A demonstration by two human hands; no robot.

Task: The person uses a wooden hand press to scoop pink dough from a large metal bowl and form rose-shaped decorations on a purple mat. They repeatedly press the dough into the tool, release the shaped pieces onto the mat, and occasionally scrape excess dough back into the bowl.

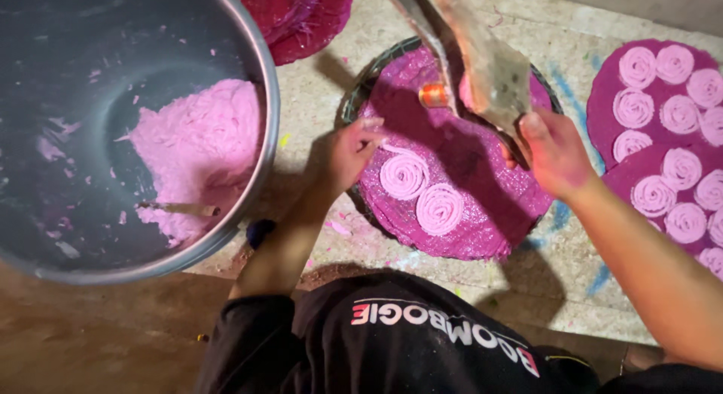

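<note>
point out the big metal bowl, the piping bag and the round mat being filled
big metal bowl point(265, 100), head view, on its right rim
piping bag point(493, 74), head view, on its cloth body
round mat point(482, 183), head view, on a bare magenta part

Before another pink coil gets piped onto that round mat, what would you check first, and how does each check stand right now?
1. Free room on the round magenta mat: ok, two pink spirals lie on it with bare space beside them.
2. Right hand has its grip on the piping bag: ok.
3. Orange nozzle over the mat: ok.
4. Left hand steadying the mat's edge: ok, fingertips touch it.
5. Pink dough left in the metal basin: ok.
6. Dough left in the bag: cannot tell.
</note>
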